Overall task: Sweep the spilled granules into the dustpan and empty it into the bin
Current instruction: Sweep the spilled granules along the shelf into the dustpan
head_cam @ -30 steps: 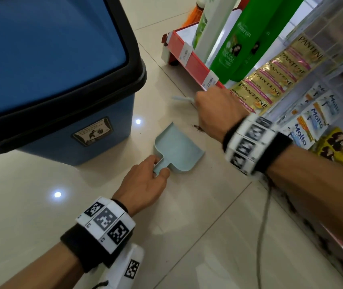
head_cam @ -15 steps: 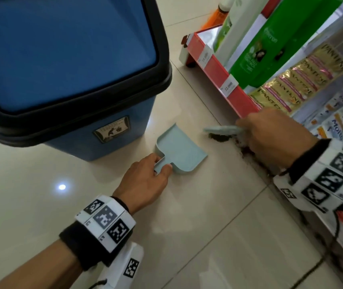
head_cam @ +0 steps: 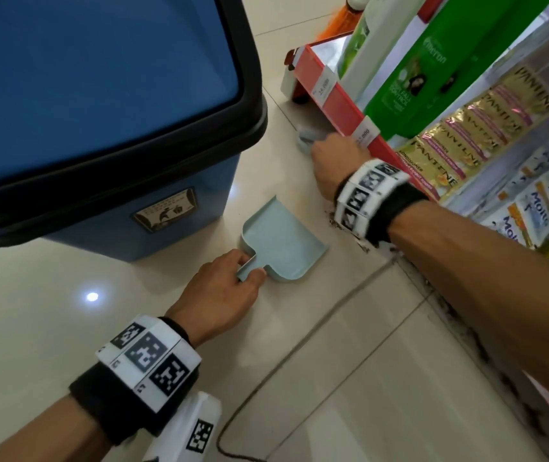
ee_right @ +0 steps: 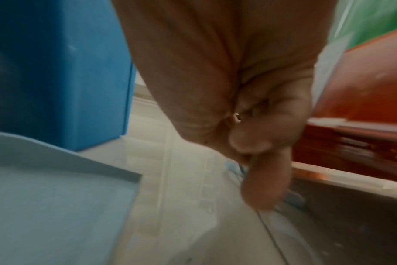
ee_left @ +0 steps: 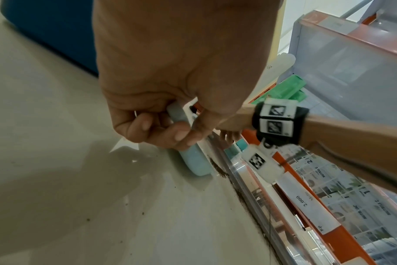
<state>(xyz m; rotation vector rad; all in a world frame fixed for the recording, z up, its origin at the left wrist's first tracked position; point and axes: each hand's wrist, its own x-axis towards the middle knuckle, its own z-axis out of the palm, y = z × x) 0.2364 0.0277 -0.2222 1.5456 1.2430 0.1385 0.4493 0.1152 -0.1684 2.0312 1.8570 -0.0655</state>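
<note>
A pale blue dustpan (head_cam: 285, 240) lies flat on the tiled floor, its mouth toward the shelf. My left hand (head_cam: 223, 288) grips its short handle (ee_left: 177, 114). Dark granules (ee_left: 218, 169) lie in a line along the shelf base (head_cam: 363, 243), just beyond the pan's lip. My right hand (head_cam: 331, 161) holds a small pale blue brush (head_cam: 305, 140) low beside the shelf's red edge, past the far end of the granules. The brush head is blurred and mostly hidden by my fingers (ee_right: 263, 182). The blue bin (head_cam: 99, 105) with a black rim stands at the left.
A shop shelf with a red price rail (head_cam: 340, 101) runs along the right, holding green bottles (head_cam: 410, 78) and hanging sachets (head_cam: 460, 141). An orange broom (head_cam: 343, 18) stands at the back. A thin cable (head_cam: 266, 388) trails over the floor near me.
My right hand has carried the brush away from the dustpan, farther back along the shelf edge. The left hand and dustpan have stayed in place.
</note>
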